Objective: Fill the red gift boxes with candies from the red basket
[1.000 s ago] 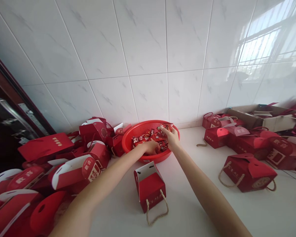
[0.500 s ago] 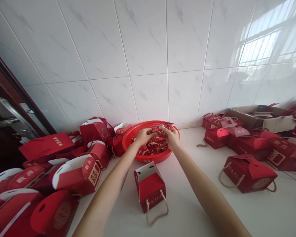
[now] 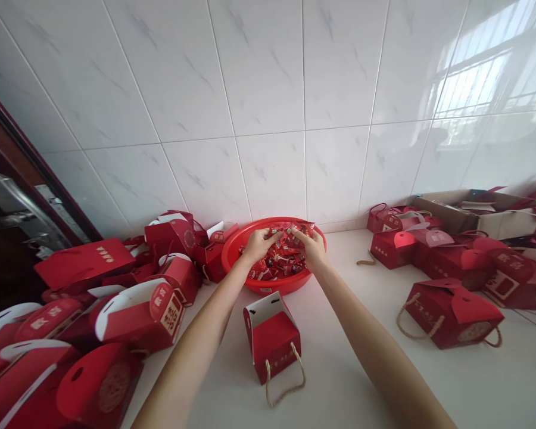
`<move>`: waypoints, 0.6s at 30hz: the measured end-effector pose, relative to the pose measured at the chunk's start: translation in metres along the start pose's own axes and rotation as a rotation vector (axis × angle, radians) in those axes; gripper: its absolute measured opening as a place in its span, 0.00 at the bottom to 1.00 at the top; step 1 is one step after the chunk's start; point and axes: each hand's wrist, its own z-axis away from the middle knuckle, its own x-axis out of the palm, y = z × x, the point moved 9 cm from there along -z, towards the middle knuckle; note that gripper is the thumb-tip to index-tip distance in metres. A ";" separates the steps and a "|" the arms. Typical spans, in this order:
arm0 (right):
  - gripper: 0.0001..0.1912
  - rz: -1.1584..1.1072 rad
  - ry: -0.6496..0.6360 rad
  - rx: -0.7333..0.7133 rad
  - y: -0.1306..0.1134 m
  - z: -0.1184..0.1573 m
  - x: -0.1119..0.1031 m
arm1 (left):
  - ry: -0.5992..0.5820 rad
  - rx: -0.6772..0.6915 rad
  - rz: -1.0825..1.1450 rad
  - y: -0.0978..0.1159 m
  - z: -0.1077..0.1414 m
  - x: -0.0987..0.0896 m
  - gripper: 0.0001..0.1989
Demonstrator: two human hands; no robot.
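Both of my hands are over a red plastic basket [image 3: 271,288] that holds many wrapped candies [image 3: 279,263]. My left hand [image 3: 259,244] has thumb and fingers closed on a small red-wrapped candy at the basket's left side. Across from it, my right hand [image 3: 311,245] pinches red-wrapped candy, with a shiny wrapper [image 3: 304,226] showing above the fingers. How many pieces each hand has is hidden. In front of the basket, between my forearms, stands a red gift box [image 3: 274,339] with its top flaps up and a rope handle [image 3: 290,390] hanging toward me.
Red gift boxes [image 3: 136,316] are heaped on the left, beside a door with a metal handle [image 3: 9,199]. More red boxes [image 3: 455,313] stand on the right, near a cardboard carton [image 3: 509,225]. A rope piece [image 3: 366,261] lies by the tiled wall [image 3: 268,167].
My hands have shifted only slightly over the basket, the left one a little up, and both still hold candy. The boxes have stayed in place.
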 end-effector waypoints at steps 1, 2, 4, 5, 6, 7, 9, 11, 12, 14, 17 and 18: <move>0.15 -0.001 0.001 0.000 0.001 0.000 0.000 | 0.004 -0.002 -0.004 -0.001 0.000 0.000 0.26; 0.15 -0.003 0.002 -0.001 0.001 -0.001 0.000 | 0.009 -0.004 -0.010 -0.002 -0.001 0.000 0.25; 0.15 -0.006 0.003 -0.002 0.002 -0.001 -0.001 | 0.024 -0.010 -0.030 -0.005 -0.002 -0.001 0.25; 0.15 -0.007 0.003 -0.003 0.002 -0.001 0.000 | 0.034 -0.014 -0.045 -0.007 -0.003 -0.002 0.24; 0.15 -0.005 0.002 -0.003 0.002 -0.001 0.000 | 0.045 -0.018 -0.062 -0.009 -0.003 -0.003 0.23; 0.16 -0.003 0.002 -0.002 0.001 -0.001 0.000 | 0.056 -0.025 -0.082 -0.011 -0.004 -0.005 0.23; 0.16 0.004 0.009 0.001 0.000 0.000 0.000 | 0.082 -0.043 -0.130 -0.016 -0.005 -0.010 0.22; 0.16 0.008 0.018 0.004 -0.001 0.001 0.000 | 0.101 -0.069 -0.187 -0.021 -0.004 -0.015 0.22; 0.16 0.009 0.024 0.004 -0.002 0.002 0.000 | 0.107 -0.083 -0.217 -0.023 -0.004 -0.018 0.22; 0.16 0.014 0.024 0.003 -0.003 0.003 0.001 | 0.106 -0.105 -0.278 -0.025 -0.002 -0.020 0.20; 0.15 0.026 0.007 -0.001 -0.004 0.004 0.002 | 0.045 -0.105 -0.357 -0.021 0.000 -0.012 0.16; 0.15 0.025 0.005 -0.003 -0.004 0.004 0.002 | -0.002 -0.094 -0.377 -0.019 0.001 -0.005 0.14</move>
